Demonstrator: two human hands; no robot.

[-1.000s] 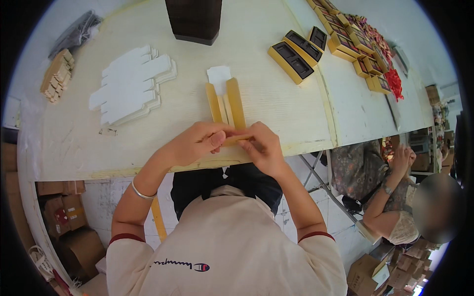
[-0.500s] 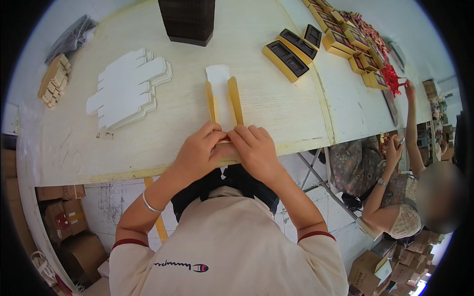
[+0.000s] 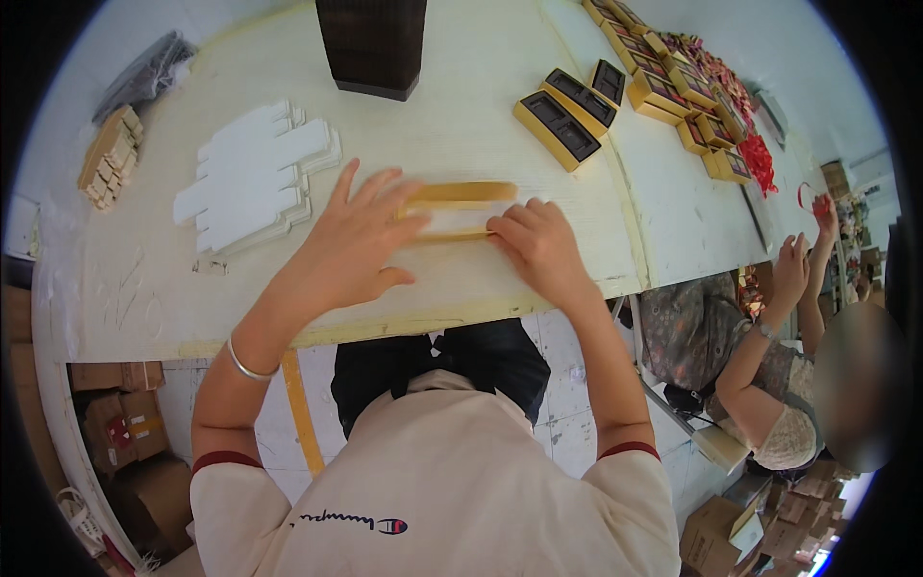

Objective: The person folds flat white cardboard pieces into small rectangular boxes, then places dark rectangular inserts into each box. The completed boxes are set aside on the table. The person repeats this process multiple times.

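A part-folded cardboard box, gold outside and white inside, lies crosswise on the table in front of me. Its two long walls stand up, and motion blurs it somewhat. At its right end, the fingers of my right hand are bent and closed on the edge. My left hand is spread wide at the left end, its blurred fingertips over the box and its thumb apart. Left of it lies a stack of flat white box blanks.
Gold boxes with black inserts stand back right, near rows of filled gold boxes and red ribbon. A dark brown container is at the back. Folded pieces lie far left. A co-worker's hand is at right.
The box has turned from pointing away from me to lying crosswise. My left hand has come off the near end and spread open; my right hand has moved right and farther away.
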